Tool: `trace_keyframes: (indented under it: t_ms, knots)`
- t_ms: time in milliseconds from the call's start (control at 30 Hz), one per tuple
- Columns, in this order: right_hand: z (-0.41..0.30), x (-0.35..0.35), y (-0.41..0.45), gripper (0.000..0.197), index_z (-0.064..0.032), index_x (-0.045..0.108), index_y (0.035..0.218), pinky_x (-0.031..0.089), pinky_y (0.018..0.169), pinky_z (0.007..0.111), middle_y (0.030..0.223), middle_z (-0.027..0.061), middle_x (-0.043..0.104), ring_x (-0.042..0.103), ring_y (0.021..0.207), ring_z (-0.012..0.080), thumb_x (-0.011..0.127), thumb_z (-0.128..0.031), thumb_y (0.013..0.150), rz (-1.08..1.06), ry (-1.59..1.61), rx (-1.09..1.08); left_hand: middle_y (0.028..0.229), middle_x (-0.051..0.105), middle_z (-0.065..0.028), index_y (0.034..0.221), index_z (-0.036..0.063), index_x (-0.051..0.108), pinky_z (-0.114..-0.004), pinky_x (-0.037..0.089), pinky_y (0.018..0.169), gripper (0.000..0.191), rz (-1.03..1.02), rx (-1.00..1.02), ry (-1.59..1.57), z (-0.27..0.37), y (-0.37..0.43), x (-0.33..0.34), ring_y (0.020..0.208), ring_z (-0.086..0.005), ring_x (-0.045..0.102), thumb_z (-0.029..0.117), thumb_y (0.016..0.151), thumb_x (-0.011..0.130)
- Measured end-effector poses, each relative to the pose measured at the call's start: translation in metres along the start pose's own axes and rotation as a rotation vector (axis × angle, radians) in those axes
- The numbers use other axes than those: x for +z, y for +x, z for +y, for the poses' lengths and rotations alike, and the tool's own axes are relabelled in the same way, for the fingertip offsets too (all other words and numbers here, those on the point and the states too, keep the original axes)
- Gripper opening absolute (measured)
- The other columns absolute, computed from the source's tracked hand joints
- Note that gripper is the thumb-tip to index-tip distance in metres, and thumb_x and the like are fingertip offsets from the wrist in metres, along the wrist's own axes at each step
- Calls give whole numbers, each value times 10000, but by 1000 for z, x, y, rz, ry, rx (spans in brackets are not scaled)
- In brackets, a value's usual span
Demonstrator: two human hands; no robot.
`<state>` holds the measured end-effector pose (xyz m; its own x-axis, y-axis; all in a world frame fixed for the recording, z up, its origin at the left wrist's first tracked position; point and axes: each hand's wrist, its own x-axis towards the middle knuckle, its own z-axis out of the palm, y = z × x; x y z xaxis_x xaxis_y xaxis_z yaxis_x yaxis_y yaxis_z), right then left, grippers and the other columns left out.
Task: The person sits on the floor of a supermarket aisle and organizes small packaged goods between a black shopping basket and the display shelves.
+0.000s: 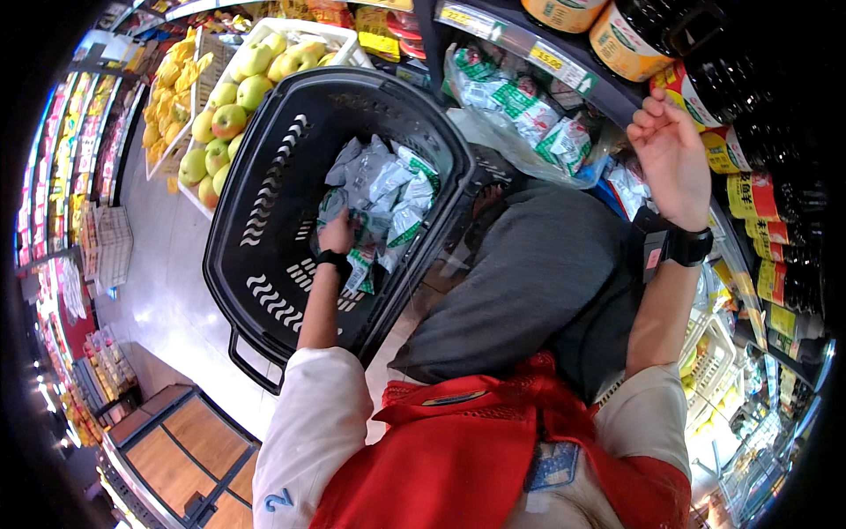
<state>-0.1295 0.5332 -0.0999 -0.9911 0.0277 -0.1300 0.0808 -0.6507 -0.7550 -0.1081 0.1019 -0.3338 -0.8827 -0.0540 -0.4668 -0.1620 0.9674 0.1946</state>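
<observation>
A deep black plastic shopping basket (pixel 264 165) stands before me, with a heap of silver and green foil packets (pixel 390 178) inside. My left hand (pixel 337 233) reaches down into it and touches packets at the heap's near left edge; its fingertips are partly hidden, so its grip cannot be told. My right hand (pixel 671 155) is raised at the shelf edge beside the bottles, its fingers loosely curled and nothing seen in them. Between the basket and that hand, a clear plastic bag (pixel 529 119) full of similar packets lies at the bottom of the shelving.
White crates of green-red apples (pixel 228 122) and yellow-wrapped fruit (pixel 173 99) stand beyond the basket. Dark bottles (pixel 661 33) line the right shelf above its price rail (pixel 548 59). My bent knee (pixel 529 264) is close to the basket. A wood-topped stand (pixel 198 449) is at lower left.
</observation>
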Motion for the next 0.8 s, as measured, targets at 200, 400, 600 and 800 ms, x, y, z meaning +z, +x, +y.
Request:
trace_keyframes:
  t_ms: [200, 400, 600, 800]
  knots:
    - [-22, -21, -5, 172, -14, 440, 917, 369, 665, 246, 753, 19, 455, 435, 692, 118, 419, -110, 775, -31, 124, -73, 617, 415, -169, 778, 14, 422, -378, 342, 514, 111, 700, 392, -146, 63, -32, -94, 561, -326, 423, 92, 734, 489]
    - [-30, -30, -18, 194, -14, 458, 928, 367, 664, 228, 758, 9, 466, 446, 703, 107, 434, -121, 768, 12, 40, -107, 690, 440, 15, 748, 13, 422, -182, 326, 572, 75, 575, 479, -1217, 161, -51, -162, 642, -42, 387, 71, 790, 445]
    - [-48, -42, -30, 206, -11, 480, 929, 357, 658, 223, 759, 9, 468, 439, 708, 103, 426, -129, 769, 13, 44, -200, 750, 517, -76, 849, -9, 452, -230, 372, 589, 110, 212, 669, -907, 244, -19, -140, 676, -105, 478, 60, 764, 458]
    - [-67, -62, -49, 203, -1, 445, 948, 351, 701, 229, 778, 15, 430, 412, 725, 105, 405, -119, 788, 228, -93, -368, 712, 474, -168, 833, -17, 418, -314, 371, 588, 212, 97, 785, -248, 333, 14, -60, 656, -286, 457, 171, 761, 485]
